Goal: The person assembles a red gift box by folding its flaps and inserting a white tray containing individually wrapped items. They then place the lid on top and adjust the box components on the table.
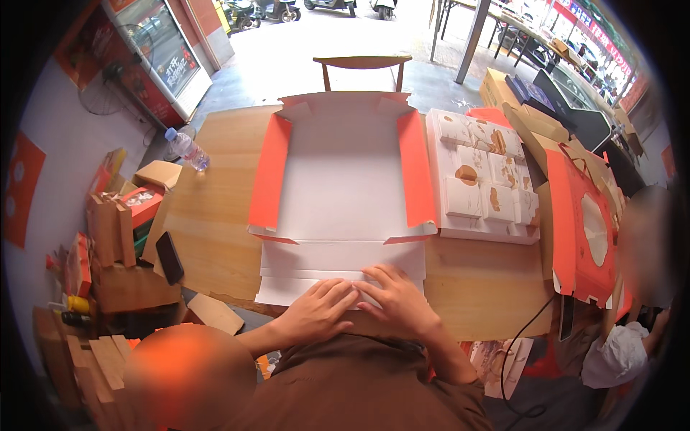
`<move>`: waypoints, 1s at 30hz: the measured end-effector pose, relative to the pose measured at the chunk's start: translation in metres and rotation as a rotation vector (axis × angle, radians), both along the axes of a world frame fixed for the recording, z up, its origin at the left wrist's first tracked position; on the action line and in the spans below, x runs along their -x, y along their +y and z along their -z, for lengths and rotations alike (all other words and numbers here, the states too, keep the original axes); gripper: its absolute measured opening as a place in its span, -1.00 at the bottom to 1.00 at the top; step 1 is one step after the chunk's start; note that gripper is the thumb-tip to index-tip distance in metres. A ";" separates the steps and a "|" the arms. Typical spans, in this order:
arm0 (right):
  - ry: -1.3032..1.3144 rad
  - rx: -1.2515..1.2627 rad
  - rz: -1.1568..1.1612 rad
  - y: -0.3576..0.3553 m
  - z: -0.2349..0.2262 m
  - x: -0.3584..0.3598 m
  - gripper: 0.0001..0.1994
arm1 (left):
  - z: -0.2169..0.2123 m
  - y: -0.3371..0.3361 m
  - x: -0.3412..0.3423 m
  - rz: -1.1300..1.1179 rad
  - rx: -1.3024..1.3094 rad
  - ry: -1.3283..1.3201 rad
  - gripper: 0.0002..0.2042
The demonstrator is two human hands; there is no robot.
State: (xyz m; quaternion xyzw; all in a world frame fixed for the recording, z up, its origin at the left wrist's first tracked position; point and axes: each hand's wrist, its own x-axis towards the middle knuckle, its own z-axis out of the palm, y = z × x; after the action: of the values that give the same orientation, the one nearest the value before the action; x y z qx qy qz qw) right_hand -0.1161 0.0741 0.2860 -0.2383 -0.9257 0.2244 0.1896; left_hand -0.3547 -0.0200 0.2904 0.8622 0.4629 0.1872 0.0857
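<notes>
In the middle of the wooden table lies a large unfolded cardboard box, white inside with orange side walls raised. Its near flap lies toward me, creased in parallel lines. My left hand rests on the flap's near edge, fingers laid flat and close together. Beside it, my right hand lies on the same flap with its fingers slightly spread. The fingertips of both hands nearly meet at the crease. Neither hand is lifting anything. To the right sits a white tray of several small printed white boxes.
A water bottle and a dark phone are at the table's left side. Orange carton pieces stand at the right. A wooden chair is beyond the far edge. Cardboard boxes are stacked at left; a black cable hangs at right.
</notes>
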 end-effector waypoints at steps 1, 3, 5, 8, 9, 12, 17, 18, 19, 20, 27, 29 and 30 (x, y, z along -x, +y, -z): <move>-0.051 -0.018 -0.013 -0.002 0.008 -0.002 -0.57 | -0.009 -0.001 0.009 0.015 0.084 -0.089 -0.56; -0.083 -0.034 -0.006 -0.008 0.016 -0.008 -0.52 | -0.030 0.003 0.035 -0.025 0.255 -0.214 -0.56; -0.121 -0.032 -0.013 -0.013 0.018 -0.012 -0.46 | -0.043 0.021 0.066 -0.182 0.014 -0.255 -0.63; -0.156 -0.030 -0.013 -0.017 0.017 -0.014 -0.42 | -0.043 0.069 0.107 -0.534 -0.300 0.054 -0.52; -0.158 -0.035 -0.016 -0.019 0.017 -0.015 -0.43 | -0.047 0.085 0.118 -0.611 -0.301 0.199 -0.40; -0.138 -0.028 -0.008 -0.024 0.020 -0.018 -0.47 | -0.022 0.126 0.143 -0.651 -0.271 0.430 -0.16; -0.125 -0.058 0.030 -0.039 0.017 -0.021 -0.49 | -0.033 0.159 0.125 -0.794 0.136 0.571 -0.15; -0.128 -0.057 0.042 -0.042 0.016 -0.021 -0.49 | -0.037 0.163 0.121 -0.796 0.189 0.579 -0.18; -0.120 -0.039 0.047 -0.045 0.016 -0.022 -0.52 | -0.039 0.164 0.121 -0.780 0.190 0.489 -0.19; -0.107 -0.032 0.042 -0.046 0.016 -0.023 -0.53 | -0.041 0.161 0.126 -0.762 0.191 0.398 -0.20; -0.031 0.081 0.045 -0.053 0.012 -0.040 -0.58 | -0.053 0.126 0.190 -0.617 0.440 -0.588 -0.30; -0.008 0.109 0.034 -0.052 0.010 -0.043 -0.58 | -0.038 0.116 0.215 -0.594 0.501 -0.879 -0.34; 0.000 0.125 0.021 -0.050 0.007 -0.045 -0.58 | -0.025 0.109 0.229 -0.583 0.532 -1.029 -0.35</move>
State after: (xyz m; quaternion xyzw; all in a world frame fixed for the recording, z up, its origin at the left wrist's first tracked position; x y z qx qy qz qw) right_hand -0.0713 0.0239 0.2788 -0.2593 -0.9073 0.2797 0.1769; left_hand -0.5842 0.0889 0.3152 0.4506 0.6084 0.4707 0.4530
